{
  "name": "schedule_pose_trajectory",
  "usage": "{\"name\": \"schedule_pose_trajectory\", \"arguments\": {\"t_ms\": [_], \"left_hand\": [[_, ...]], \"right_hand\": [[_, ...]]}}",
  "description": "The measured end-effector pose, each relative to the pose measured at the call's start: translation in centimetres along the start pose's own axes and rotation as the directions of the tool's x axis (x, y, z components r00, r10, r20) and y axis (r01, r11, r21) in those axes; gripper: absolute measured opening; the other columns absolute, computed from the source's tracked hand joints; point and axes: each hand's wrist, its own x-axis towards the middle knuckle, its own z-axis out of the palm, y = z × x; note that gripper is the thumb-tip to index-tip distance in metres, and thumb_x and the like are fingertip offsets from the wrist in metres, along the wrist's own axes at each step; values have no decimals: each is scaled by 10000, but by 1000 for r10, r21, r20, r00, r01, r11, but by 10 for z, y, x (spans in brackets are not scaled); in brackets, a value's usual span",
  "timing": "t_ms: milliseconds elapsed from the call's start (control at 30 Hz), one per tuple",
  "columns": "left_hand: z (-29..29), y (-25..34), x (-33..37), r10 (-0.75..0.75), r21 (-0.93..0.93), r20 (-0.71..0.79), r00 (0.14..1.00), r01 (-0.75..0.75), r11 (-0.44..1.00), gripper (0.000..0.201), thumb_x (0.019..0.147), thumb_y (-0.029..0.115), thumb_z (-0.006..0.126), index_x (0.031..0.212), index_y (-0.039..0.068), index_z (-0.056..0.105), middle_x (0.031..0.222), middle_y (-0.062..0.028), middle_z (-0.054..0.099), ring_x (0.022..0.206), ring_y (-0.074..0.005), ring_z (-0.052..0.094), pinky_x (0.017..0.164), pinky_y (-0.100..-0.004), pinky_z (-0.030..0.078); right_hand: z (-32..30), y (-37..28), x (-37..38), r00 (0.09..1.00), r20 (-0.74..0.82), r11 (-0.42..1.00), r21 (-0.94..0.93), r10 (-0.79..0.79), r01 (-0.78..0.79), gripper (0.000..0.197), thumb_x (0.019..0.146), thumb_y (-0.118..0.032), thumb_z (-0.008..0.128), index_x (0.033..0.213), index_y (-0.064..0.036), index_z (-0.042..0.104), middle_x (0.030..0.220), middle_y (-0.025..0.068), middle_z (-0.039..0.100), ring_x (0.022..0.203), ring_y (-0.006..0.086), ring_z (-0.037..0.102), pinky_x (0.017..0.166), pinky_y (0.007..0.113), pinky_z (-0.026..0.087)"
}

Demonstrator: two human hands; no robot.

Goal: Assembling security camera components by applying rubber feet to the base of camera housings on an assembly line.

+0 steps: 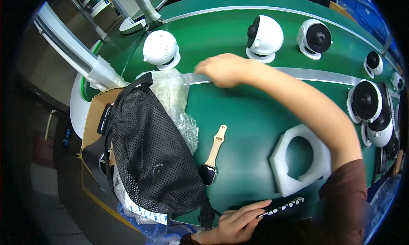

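At the lower middle, my left hand (240, 223) has its fingers drawn together at the near end of a black strip with white marks (283, 206). My right arm reaches across from the lower right. Over the metal rail, my right hand (221, 70) is closed with the fingers curled under; whatever they may hold is hidden. Just left of it sits crumpled bubble wrap (170, 91). A black mesh bag (155, 151) lies left of my left hand, partly over an open cardboard box (96, 117). Beside the bag rests a smartwatch with a beige band (215, 149).
White foam ring (279, 164) lies under my right forearm. Round white cameras stand along the back, among them one facing away (161, 49), one side-on (266, 36) and one with a black front (315, 38). More cameras (365, 101) crowd the right edge. A metal post (81, 49) rises at left.
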Motion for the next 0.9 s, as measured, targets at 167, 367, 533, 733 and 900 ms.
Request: {"name": "schedule_pose_trajectory", "arguments": {"t_ms": [167,367,533,733,900], "left_hand": [[5,-3,-2,64,-10,-61,996,-65,998,132,759,-4,548,890,4,529,945,-146,596,724,-239,615,596,-259,487],[3,-7,-6,51,-90,-23,998,-53,995,145,767,21,548,905,22,506,967,-136,588,709,-244,611,542,-252,480],[1,-5,-4,95,33,-19,995,-95,995,156,773,38,542,927,41,513,973,-128,590,706,-253,613,541,-275,488],[2,-8,3,127,104,-98,987,-117,988,161,701,-28,576,861,-16,565,945,-108,606,642,-162,611,521,-223,470],[8,-8,1,226,57,-180,957,-220,974,134,689,-70,523,811,-29,559,864,-141,622,618,-193,618,530,-228,472]], "right_hand": [[37,12,84,962,171,976,9,214,-219,377,789,-176,444,1153,-78,451,1166,105,475,1087,244,443,878,373,364],[67,20,92,965,-88,969,27,245,-244,443,761,-327,512,1126,-88,432,1147,85,461,1083,238,430,902,422,323],[14,18,77,871,-436,968,1,225,-249,432,608,-471,632,825,-101,578,798,95,606,793,238,576,784,371,392],[-93,-18,-22,671,-470,767,597,573,-236,482,599,-456,680,818,-31,624,697,57,607,577,139,577,501,246,441],[-172,-114,-151,637,-451,778,419,625,-467,291,683,-315,654,737,-33,609,608,41,568,523,83,544,461,189,418]]}}
